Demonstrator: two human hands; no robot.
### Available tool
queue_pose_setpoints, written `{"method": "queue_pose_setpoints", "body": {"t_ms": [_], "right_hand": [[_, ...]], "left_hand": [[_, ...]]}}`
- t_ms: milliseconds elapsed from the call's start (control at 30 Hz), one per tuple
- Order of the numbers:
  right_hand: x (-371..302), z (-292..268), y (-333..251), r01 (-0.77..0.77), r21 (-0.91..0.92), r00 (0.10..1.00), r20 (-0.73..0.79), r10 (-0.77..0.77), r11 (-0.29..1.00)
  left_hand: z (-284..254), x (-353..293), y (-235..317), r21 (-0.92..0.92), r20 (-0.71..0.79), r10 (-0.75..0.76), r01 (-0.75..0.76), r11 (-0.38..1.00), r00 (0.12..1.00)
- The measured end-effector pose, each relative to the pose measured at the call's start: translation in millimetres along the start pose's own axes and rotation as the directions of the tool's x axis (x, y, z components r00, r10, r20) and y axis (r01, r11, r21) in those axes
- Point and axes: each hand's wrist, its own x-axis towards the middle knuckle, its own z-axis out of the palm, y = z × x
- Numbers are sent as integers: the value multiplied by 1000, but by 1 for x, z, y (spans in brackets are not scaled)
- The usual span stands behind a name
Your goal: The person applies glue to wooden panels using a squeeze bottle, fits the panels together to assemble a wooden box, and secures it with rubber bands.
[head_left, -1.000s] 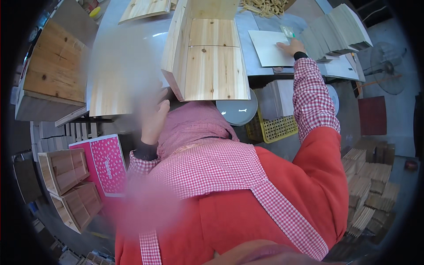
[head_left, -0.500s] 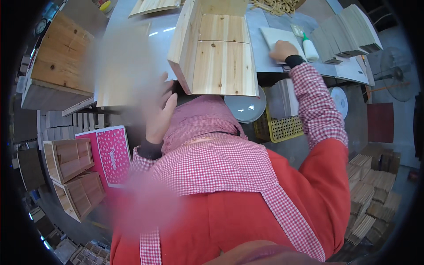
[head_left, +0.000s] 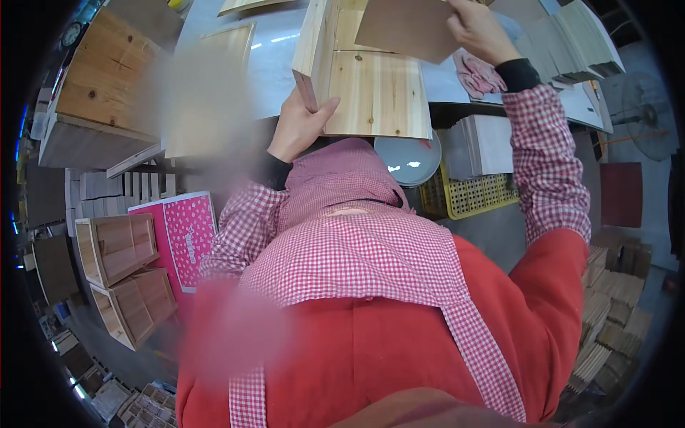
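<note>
A pale wooden box frame (head_left: 378, 96) with knotty boards lies on the table in front of me, its near end jutting past the edge. My left hand (head_left: 300, 128) is closed round the near lower end of its left side board, thumb on the inner side. Above the box's right part, my right hand (head_left: 481, 32) grips a thin brown rectangular panel (head_left: 405, 30) by its right corner. The panel is tilted and hides some of the box's far inside. A crumpled pink cloth (head_left: 477, 73) lies on the table beside my right wrist.
Stacked grey-white panels (head_left: 571, 43) stand at the table's right. A large wooden box (head_left: 107, 71) is at the left. Below the table edge are a round pale bucket lid (head_left: 410, 160) and a yellow crate (head_left: 481, 202). A grey blur covers part of the left side.
My right hand has lifted the panel off the table and over the box, uncovering the pink cloth. My left hand has moved from open beside the box to gripping its left side board.
</note>
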Motion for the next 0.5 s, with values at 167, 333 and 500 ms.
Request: {"method": "queue_pose_setpoints", "body": {"t_ms": [167, 333, 500], "right_hand": [[15, 16, -9, -52, 55, 999, 19, 51, 997], [21, 23, -15, -15, 46, 998, 55, 12, 999], [23, 43, 0, 59, 36, 998, 33, -61, 998]], "left_hand": [[2, 2, -1, -23, 5, 56, -56, 998, 998], [1, 2, 0, 11, -7, 55, -55, 998, 998], [1, 3, -1, 31, -16, 34, -34, 999, 999]]}}
